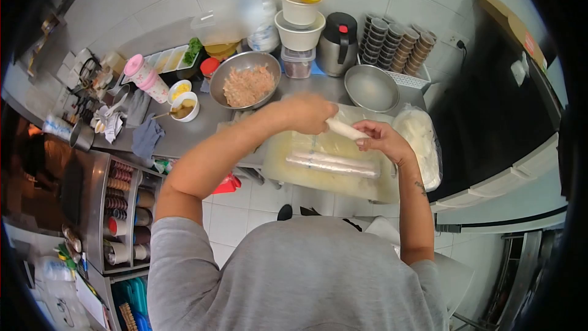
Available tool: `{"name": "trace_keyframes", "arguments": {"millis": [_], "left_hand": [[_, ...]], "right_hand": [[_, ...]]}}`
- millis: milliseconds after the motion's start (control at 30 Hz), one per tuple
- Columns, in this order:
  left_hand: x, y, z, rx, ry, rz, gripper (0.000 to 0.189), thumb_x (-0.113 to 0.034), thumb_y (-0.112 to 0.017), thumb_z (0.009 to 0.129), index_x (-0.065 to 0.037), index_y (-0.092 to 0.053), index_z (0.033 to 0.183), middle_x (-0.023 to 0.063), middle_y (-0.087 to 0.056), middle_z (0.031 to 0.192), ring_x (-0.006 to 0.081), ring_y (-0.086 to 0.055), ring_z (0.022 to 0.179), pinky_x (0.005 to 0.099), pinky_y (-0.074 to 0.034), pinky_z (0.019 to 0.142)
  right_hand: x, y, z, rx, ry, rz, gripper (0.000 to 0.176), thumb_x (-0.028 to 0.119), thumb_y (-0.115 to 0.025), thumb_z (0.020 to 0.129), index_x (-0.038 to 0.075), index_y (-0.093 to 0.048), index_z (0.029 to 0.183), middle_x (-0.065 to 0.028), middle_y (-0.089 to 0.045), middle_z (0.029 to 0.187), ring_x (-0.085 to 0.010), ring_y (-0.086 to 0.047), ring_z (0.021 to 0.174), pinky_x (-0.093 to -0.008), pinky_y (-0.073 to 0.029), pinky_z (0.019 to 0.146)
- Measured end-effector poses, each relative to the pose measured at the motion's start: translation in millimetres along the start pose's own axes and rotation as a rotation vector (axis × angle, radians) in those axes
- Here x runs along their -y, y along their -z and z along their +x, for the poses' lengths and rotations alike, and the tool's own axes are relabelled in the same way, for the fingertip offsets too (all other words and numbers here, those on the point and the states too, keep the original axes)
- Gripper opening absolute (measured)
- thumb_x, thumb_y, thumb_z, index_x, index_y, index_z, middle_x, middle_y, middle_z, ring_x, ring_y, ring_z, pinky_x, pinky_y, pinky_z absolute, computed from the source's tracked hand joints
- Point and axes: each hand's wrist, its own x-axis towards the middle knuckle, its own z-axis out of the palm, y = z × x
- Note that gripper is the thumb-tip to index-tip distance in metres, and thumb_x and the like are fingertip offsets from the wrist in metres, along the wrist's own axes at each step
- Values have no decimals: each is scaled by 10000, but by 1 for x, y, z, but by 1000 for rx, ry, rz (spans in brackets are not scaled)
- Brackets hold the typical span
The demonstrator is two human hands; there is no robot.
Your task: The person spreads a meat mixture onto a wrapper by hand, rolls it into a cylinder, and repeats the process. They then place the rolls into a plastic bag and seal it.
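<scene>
A short, pale white roll (346, 129) is held slantwise above the board, one end at each hand. My left hand (311, 114), blurred by motion, is closed around its left end. The fingers and thumb of my right hand (381, 139) pinch the other end. Below them, a yellowish cutting board (294, 179) lies on the counter, bearing a long roll wrapped in clear plastic (334, 163). What the white roll is made of cannot be made out.
A metal bowl of pinkish shredded mixture (248, 84) stands left of the board, near small white bowls (185, 108). Behind are another metal bowl (372, 89), a steel jug (338, 46) and stacked containers (299, 30). A plastic bag of white stuff (419, 141) sits at right.
</scene>
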Motion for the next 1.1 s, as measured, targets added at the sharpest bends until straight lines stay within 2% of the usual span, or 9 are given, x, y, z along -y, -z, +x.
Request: {"name": "trace_keyframes", "arguments": {"millis": [100,200,300,467,600,800,900,1000,1100], "left_hand": [[18,-54,26,44,-50,-268,331,-225,-677,824,-36,-583,1079,205,-660,929,355,-633,928,433,-475,818],[32,-97,46,76,-43,-391,341,-233,-679,830,-46,-590,1101,188,-628,985,330,-608,974,411,-462,845],[39,-127,49,-42,-105,-354,320,-221,-681,831,-53,-599,1091,161,-582,1028,328,-573,1020,401,-447,871],[40,-155,46,-101,-69,-421,280,-181,-683,832,-61,-608,1073,143,-551,1042,335,-554,1006,407,-442,880],[36,-162,40,-238,-20,-499,267,-160,-680,832,-99,-625,1087,130,-560,1025,335,-549,995,408,-440,877],[21,-159,25,-340,45,-90,259,-169,-631,859,-184,-643,1118,105,-593,988,322,-547,1019,437,-434,872],[25,-140,36,-112,45,-43,260,-208,-613,869,-185,-650,1125,97,-581,1013,325,-509,1088,498,-405,889],[42,-141,72,-171,-16,-370,381,-248,-634,850,-237,-615,1230,90,-540,1129,328,-449,1163,533,-365,940],[25,-120,87,-115,112,10,552,-256,-652,829,-312,-512,1359,85,-476,1261,328,-432,1194,521,-363,974]], "right_hand": [[-17,18,-8,-10,-119,-135,371,94,-739,796,-2,-638,1139,-17,-659,955,-84,-590,837,-231,-477,771],[-56,32,-3,-30,-113,-263,330,97,-752,782,0,-671,1087,-14,-662,932,-98,-594,820,-248,-477,767],[-66,32,1,-31,-174,-363,306,99,-755,783,-9,-683,1060,-32,-665,939,-134,-605,830,-262,-480,786],[-82,34,5,-4,-66,-525,314,129,-770,759,20,-703,1046,-92,-676,939,-191,-628,861,-305,-487,802],[-79,24,4,-57,-62,-550,348,159,-783,730,59,-713,1056,-110,-664,910,-254,-626,904,-336,-491,814],[-63,-8,-5,-196,91,-1015,326,310,-704,808,69,-717,1028,-144,-599,936,-310,-562,932,-396,-460,838],[-75,-35,4,-262,285,-1097,364,361,-661,836,76,-700,1059,-155,-593,978,-321,-555,919,-411,-446,838],[-78,-61,15,-275,290,-1132,529,446,-684,801,57,-649,1158,-152,-579,1086,-318,-523,1000,-405,-413,889],[-79,-75,21,-280,281,-1142,678,534,-718,731,43,-627,1190,-159,-555,1174,-317,-501,1056,-407,-390,933]]}}
